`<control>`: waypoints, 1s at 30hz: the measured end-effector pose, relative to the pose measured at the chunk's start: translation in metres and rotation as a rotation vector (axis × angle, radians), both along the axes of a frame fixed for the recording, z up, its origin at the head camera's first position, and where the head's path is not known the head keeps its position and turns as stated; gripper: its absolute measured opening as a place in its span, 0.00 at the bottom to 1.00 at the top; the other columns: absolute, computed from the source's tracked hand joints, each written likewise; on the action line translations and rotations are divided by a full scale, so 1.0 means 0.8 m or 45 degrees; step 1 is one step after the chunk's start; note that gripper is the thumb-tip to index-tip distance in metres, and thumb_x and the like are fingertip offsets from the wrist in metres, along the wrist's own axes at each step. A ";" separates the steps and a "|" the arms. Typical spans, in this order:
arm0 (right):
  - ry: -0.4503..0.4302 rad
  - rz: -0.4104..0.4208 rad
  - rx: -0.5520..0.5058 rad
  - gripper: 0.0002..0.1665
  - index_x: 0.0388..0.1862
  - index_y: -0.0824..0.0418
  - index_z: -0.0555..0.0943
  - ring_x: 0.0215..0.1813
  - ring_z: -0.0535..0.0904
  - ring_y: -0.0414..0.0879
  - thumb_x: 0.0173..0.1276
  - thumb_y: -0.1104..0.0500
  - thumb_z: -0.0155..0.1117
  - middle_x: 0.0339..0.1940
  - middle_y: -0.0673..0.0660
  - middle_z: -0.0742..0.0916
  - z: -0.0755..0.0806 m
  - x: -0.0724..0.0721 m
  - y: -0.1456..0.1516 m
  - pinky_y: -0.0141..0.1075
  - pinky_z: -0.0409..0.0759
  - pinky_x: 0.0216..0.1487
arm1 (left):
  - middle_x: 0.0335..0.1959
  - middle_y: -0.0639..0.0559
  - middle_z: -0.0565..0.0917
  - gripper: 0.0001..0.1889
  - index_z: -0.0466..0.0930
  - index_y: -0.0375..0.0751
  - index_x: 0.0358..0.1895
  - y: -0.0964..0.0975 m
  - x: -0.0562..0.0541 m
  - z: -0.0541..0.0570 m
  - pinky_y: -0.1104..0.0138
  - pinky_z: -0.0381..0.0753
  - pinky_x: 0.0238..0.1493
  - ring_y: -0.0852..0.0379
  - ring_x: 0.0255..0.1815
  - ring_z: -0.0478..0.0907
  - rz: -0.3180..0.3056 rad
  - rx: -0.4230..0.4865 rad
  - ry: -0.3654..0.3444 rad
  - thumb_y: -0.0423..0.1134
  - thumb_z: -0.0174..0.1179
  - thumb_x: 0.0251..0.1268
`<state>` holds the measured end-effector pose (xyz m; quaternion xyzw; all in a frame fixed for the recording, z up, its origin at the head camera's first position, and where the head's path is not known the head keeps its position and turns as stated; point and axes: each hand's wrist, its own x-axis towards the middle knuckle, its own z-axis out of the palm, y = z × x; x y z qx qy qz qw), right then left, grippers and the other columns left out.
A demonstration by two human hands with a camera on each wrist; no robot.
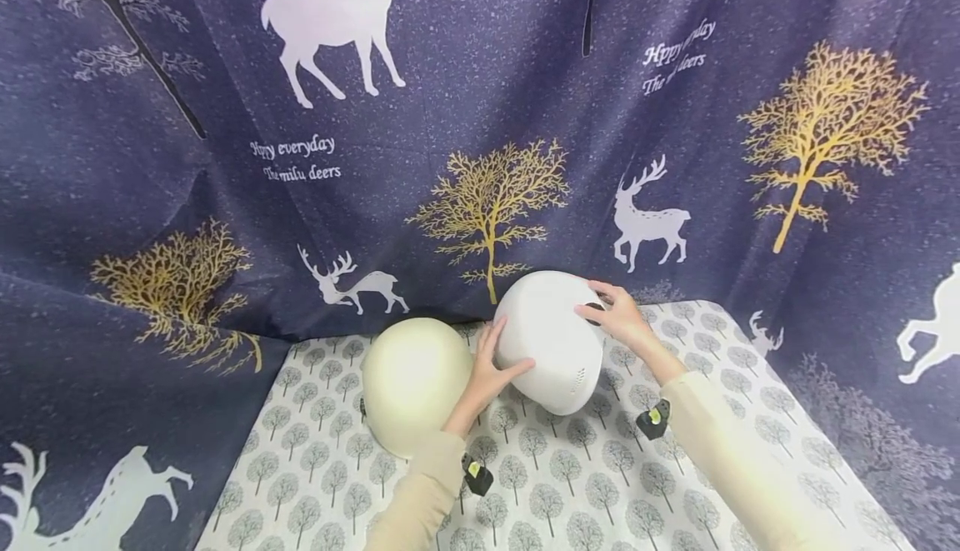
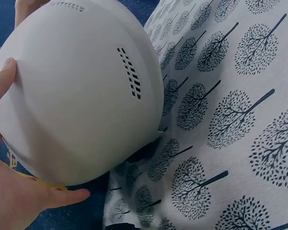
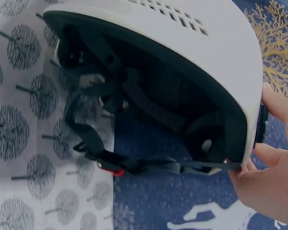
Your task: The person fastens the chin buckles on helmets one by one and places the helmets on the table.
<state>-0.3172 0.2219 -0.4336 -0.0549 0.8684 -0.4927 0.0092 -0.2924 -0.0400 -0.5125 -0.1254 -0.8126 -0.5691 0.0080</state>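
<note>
A white helmet [image 1: 547, 334] is held between both hands above the far part of the table, tilted so its dark inside faces right. My left hand [image 1: 491, 368] lies against its left side, fingers spread fairly straight; the left wrist view shows a fingertip on the smooth shell [image 2: 82, 96], beside a row of vent slots. With my right hand [image 1: 618, 318] I grip the opposite edge, fingers around a small black piece [image 3: 261, 124] on the outside. Black straps [image 3: 153, 108] cross the interior, and a chin strap with a red-marked buckle [image 3: 110, 168] hangs below the rim.
A cream-coloured rounded shell [image 1: 412, 384] sits on the table just left of the white helmet, partly behind my left forearm. Tree-patterned cloth [image 1: 322, 451] covers the table. A dark blue curtain [image 1: 450, 76] with deer and trees hangs behind and at both sides.
</note>
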 end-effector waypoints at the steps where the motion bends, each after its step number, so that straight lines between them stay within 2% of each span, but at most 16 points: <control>1: -0.002 0.000 0.005 0.46 0.78 0.63 0.54 0.76 0.57 0.68 0.70 0.47 0.62 0.76 0.70 0.60 0.000 0.001 0.003 0.59 0.62 0.74 | 0.80 0.37 0.41 0.49 0.52 0.64 0.77 0.000 0.000 -0.001 0.33 0.49 0.72 0.32 0.80 0.40 -0.003 0.003 -0.008 0.54 0.71 0.53; 4: 0.004 0.015 0.003 0.46 0.78 0.63 0.53 0.76 0.57 0.68 0.70 0.48 0.62 0.76 0.70 0.63 0.000 0.005 0.009 0.60 0.61 0.73 | 0.80 0.39 0.45 0.49 0.51 0.67 0.76 0.002 0.000 -0.004 0.33 0.50 0.72 0.32 0.80 0.43 -0.004 -0.003 -0.035 0.55 0.71 0.52; 10: 0.026 0.080 0.032 0.42 0.76 0.63 0.58 0.75 0.57 0.70 0.71 0.47 0.60 0.75 0.72 0.63 0.000 0.012 0.020 0.62 0.62 0.72 | 0.80 0.45 0.47 0.52 0.45 0.71 0.77 0.005 0.004 -0.004 0.33 0.50 0.72 0.36 0.80 0.45 -0.058 0.041 -0.111 0.55 0.72 0.52; 17: -0.056 0.084 0.019 0.42 0.78 0.60 0.55 0.77 0.53 0.70 0.72 0.46 0.58 0.77 0.70 0.60 -0.007 0.020 0.041 0.64 0.57 0.73 | 0.81 0.46 0.45 0.54 0.42 0.70 0.78 0.008 0.006 -0.004 0.34 0.51 0.73 0.37 0.80 0.45 -0.086 0.014 -0.124 0.55 0.71 0.52; 23: -0.063 0.123 -0.026 0.41 0.79 0.58 0.53 0.78 0.47 0.71 0.74 0.48 0.56 0.79 0.69 0.54 -0.014 0.024 0.048 0.67 0.51 0.74 | 0.81 0.50 0.44 0.54 0.43 0.67 0.78 0.012 0.004 -0.007 0.39 0.48 0.76 0.41 0.81 0.42 -0.108 0.090 -0.153 0.51 0.73 0.52; 30: -0.027 0.088 -0.091 0.39 0.78 0.60 0.57 0.80 0.46 0.67 0.74 0.49 0.55 0.80 0.66 0.57 -0.022 0.020 0.047 0.63 0.47 0.76 | 0.81 0.49 0.43 0.53 0.44 0.64 0.79 0.013 0.002 -0.006 0.40 0.56 0.74 0.37 0.80 0.46 -0.121 0.172 -0.145 0.46 0.71 0.55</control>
